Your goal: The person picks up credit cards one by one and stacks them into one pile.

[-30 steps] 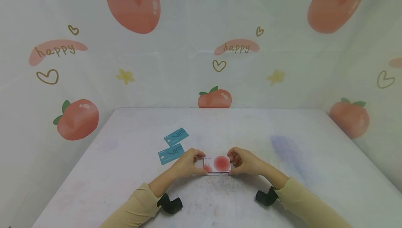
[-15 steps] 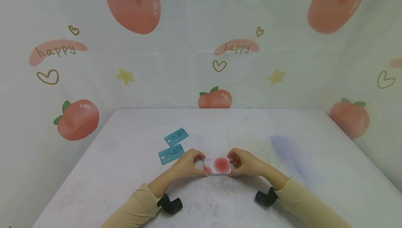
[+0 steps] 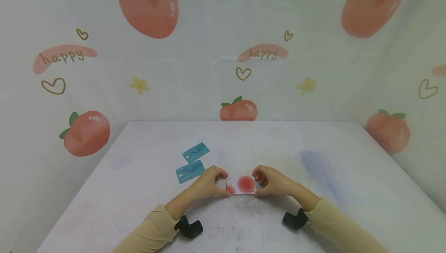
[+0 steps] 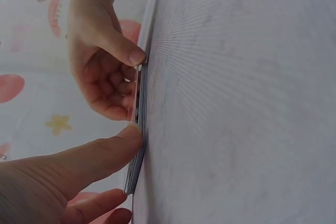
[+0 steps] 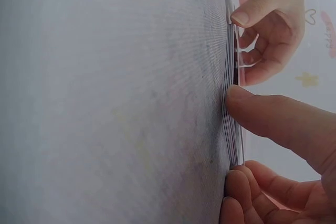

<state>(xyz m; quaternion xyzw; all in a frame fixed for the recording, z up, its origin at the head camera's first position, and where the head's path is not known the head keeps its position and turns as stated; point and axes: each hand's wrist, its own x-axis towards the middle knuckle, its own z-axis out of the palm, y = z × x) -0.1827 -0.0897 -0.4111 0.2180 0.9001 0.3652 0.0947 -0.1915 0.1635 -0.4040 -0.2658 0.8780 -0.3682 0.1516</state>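
Observation:
A white card with a pink-red circle printed on it [image 3: 241, 185] lies on top of a small stack at the table's middle. Edge-on in the left wrist view, the stack of several thin cards [image 4: 140, 98] rests low on the table. My left hand [image 3: 209, 182] grips the stack's left end, thumb at the near edge and fingers at the far side. At the right end my right hand [image 3: 273, 181] pinches it the same way. In the right wrist view the card edges [image 5: 229, 72] run nearly even, with a narrow gap beneath the top card.
Two blue VIP cards, a nearer one [image 3: 190, 171] and a farther one [image 3: 196, 152], lie flat on the white table [image 3: 146, 191] beyond my left hand. Behind the table hangs a white curtain [image 3: 195, 71] with fruit prints.
The top card has slid slightly toward me, so its near edge now almost lines up with the cards below. Both hands keep their hold; the blue cards stay put.

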